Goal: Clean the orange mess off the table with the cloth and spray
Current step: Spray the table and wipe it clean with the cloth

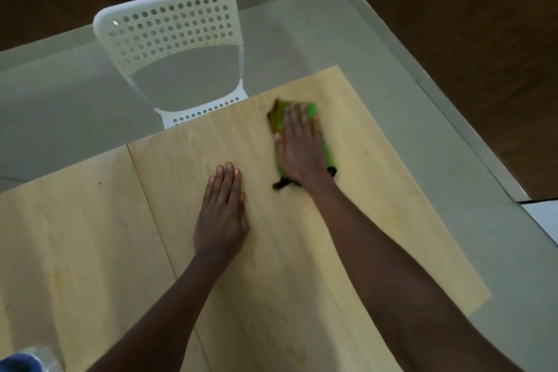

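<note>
- The right hand (299,142) lies flat on the green cloth (302,118), fingers straight and close together, pressing it onto the counter (302,251) just right of centre in the upper half of the frame; this grip is a press, not a pinch.
- The left hand (223,205) rests palm-down on bare wood at centre frame, fingers straight and together, holding nothing (it looks to be bracing).
- The cloth is bright green, with a dark black trim or tag trailing near the wrist; its far left edge is stained brownish-orange and blurred.
- Judged from this, wiping is well under way: the stain on the cloth suggests mess picked up, and only faint marks show on the wood around it.
- A blue-topped object (21,362) sits at the lower left corner, perhaps the spray; too cropped to tell.
- A white chair (169,27) stands beyond the counter, upper left.
</note>
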